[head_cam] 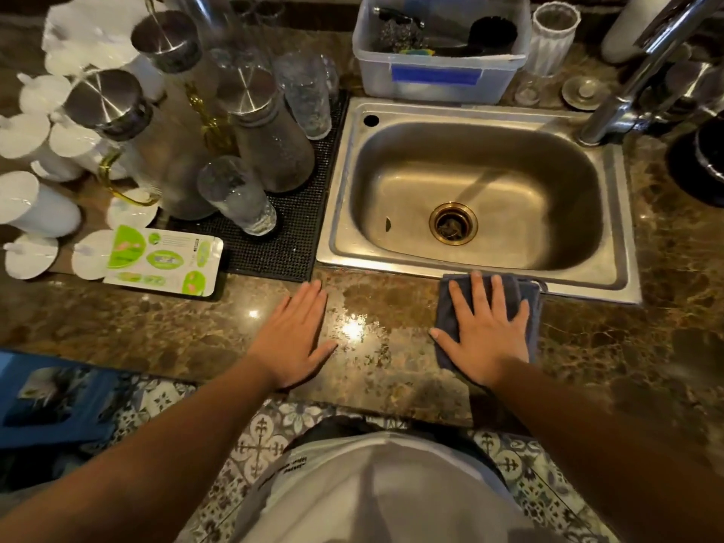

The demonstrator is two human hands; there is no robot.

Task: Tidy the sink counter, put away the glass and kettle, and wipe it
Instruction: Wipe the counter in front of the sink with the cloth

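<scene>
Head: right hand (485, 331) presses cloth (527, 291) at sink (623, 244) rim.

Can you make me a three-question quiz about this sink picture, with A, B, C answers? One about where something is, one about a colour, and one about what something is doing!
1. Where is the black mat?
A. Left of the sink
B. Inside the sink
C. On the floor

2. What colour is the cloth?
A. Yellow
B. Dark blue-grey
C. Red

3. What is the right hand doing?
A. Holding a glass
B. Turning the tap
C. Pressing flat on the cloth

Answers:
1 A, it lies beside the sink rim.
2 B, dark blue-grey shows around the fingers.
3 C, the palm lies spread on it.
</scene>
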